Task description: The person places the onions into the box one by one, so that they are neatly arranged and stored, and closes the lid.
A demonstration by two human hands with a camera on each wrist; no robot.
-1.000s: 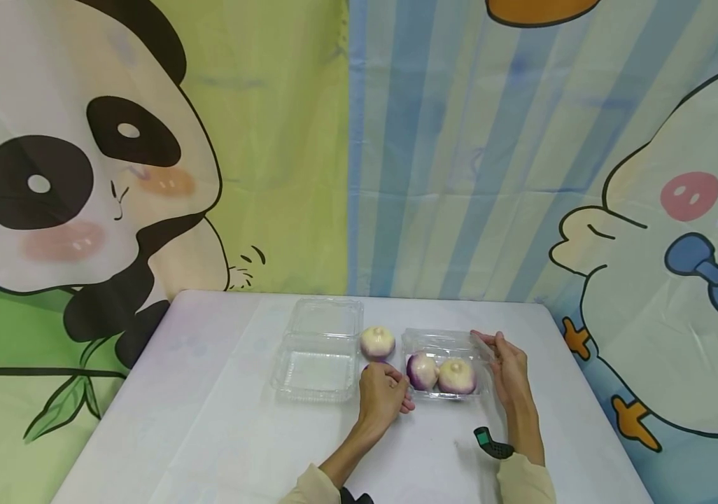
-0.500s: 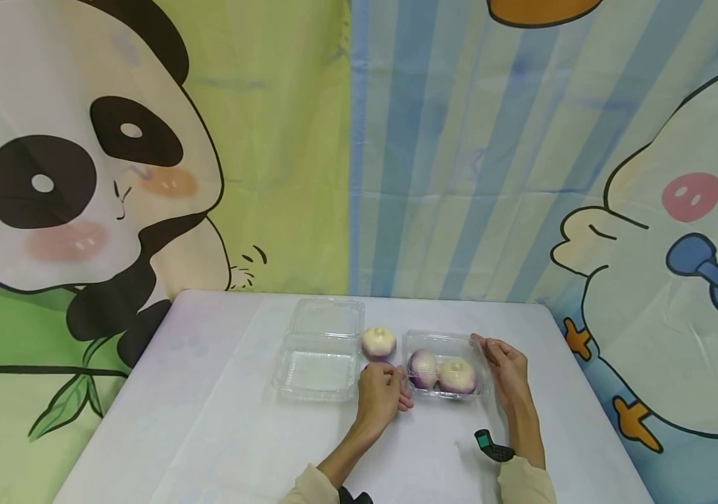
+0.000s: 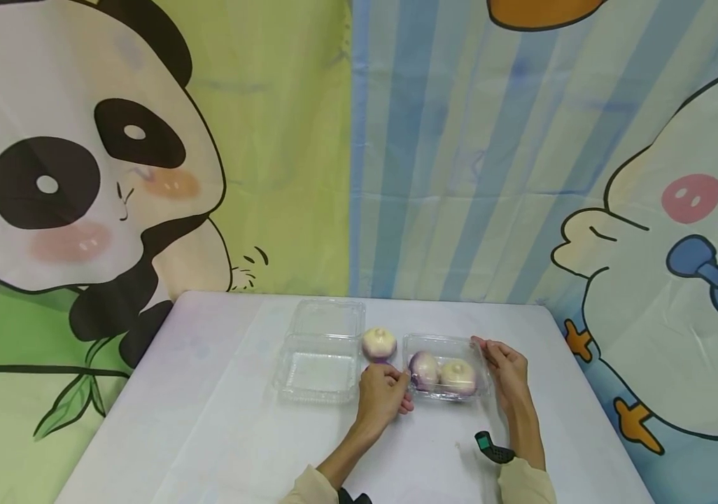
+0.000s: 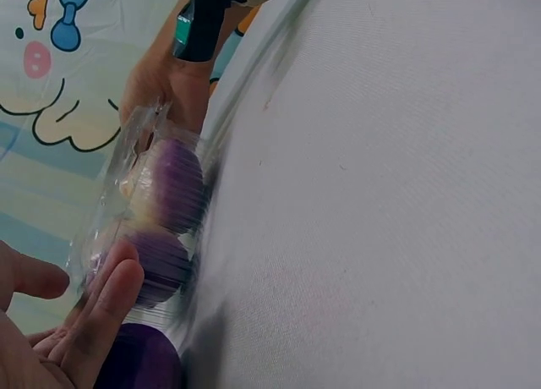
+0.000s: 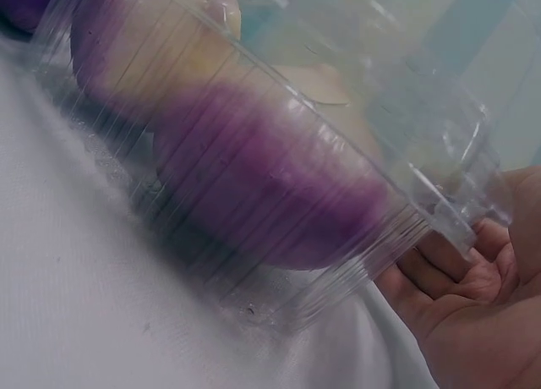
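Note:
A clear plastic clamshell box [image 3: 448, 343] holds two white-and-purple turnips [image 3: 458, 376], its lid lying over them. My left hand [image 3: 381, 397] is at the box's left end; in the left wrist view its fingers [image 4: 118, 292] touch that end, with the thumb near the edge. My right hand [image 3: 509, 371] holds the right end; the right wrist view shows its curled fingers [image 5: 473, 266] at the lid's corner. Whether the lid is fastened I cannot tell. Another turnip [image 3: 379, 344] sits left of the box, and a purple round thing [image 4: 139, 359] is partly hidden by my left hand.
A second clear clamshell box [image 3: 320, 374] lies unfolded to the left, with nothing visible inside. Both boxes are on a white-covered table [image 3: 220, 420]. A cartoon-printed curtain [image 3: 283, 175] hangs behind the table's far edge.
The lid of the turnip box has come down from a slightly raised position over the turnips. Both hands have stayed at its ends, with only small shifts.

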